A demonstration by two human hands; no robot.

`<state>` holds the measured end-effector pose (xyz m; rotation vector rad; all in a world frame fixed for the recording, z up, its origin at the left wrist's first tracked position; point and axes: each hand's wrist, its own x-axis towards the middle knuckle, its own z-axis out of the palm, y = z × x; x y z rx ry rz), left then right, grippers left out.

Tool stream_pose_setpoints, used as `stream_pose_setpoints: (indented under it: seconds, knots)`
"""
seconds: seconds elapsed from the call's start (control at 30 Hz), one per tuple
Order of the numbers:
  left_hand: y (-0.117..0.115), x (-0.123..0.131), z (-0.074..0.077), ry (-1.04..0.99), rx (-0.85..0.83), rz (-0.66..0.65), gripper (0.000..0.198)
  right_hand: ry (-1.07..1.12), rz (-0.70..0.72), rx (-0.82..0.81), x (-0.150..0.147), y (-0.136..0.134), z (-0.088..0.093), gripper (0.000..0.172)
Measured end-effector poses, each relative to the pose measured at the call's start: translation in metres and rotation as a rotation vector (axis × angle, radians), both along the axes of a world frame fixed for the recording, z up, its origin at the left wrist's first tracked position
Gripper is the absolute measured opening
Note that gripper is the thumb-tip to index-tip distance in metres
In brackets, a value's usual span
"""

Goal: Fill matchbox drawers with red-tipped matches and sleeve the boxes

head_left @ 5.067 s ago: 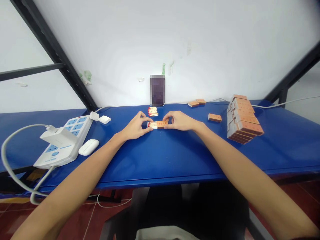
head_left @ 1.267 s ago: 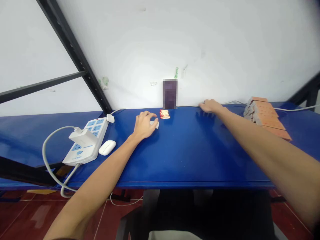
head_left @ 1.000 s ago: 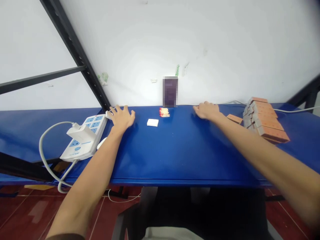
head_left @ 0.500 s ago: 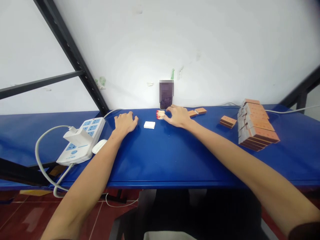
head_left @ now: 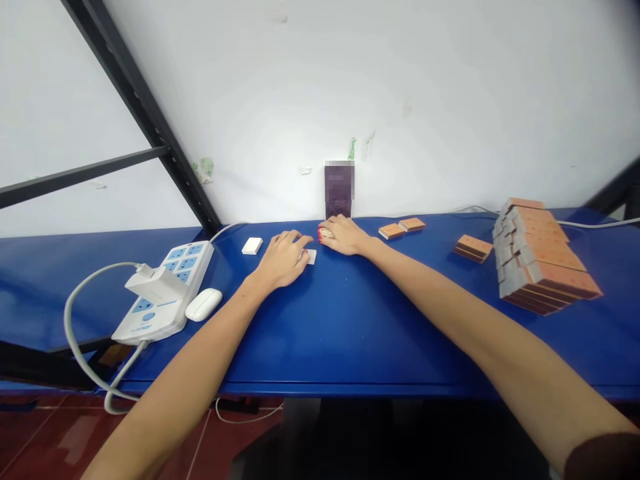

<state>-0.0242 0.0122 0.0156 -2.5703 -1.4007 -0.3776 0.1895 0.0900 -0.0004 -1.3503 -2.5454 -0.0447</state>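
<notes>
My left hand [head_left: 283, 259] lies low over the table, its thumb and forefinger closed around a small white box [head_left: 312, 257], which it partly hides. Another small white box [head_left: 252, 246] sits just left of that hand. Close by on the right, my right hand [head_left: 345, 235] curls its fingers around a bundle of red-tipped matches [head_left: 324, 234]. Red heads show at the bundle's left side, while the palm covers the other end. Past the right wrist lie two orange-topped matchboxes [head_left: 391, 231], end to end.
More matchboxes stand in a stack [head_left: 543, 257] at the right, with a short pile [head_left: 473, 248] beside it. A dark, partly blurred upright object [head_left: 339, 190] leans on the wall. At left are a power strip [head_left: 165, 293], a white earbud case [head_left: 204, 305] and a cable.
My left hand has moved right onto the nearer white box, uncovering the other one. My right hand has shifted left over the matches and closed around them. The view has shifted slightly.
</notes>
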Motion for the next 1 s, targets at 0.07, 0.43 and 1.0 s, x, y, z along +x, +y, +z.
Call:
stream_pose_setpoints:
  seconds: [0.07,0.43,1.0]
  knots:
    - [0.000,0.000,-0.001,0.001,-0.040,-0.016,0.047,-0.001,0.029,0.001,0.003,-0.001,-0.001,0.053]
    - [-0.022,0.015,0.010,0.052,-0.211,-0.275,0.042,-0.069,0.166,-0.019,0.036,-0.055,0.002,0.053]
    - [-0.046,0.048,0.004,-0.223,-0.416,-0.511,0.046,0.208,0.115,0.025,0.061,-0.099,0.000,0.018]
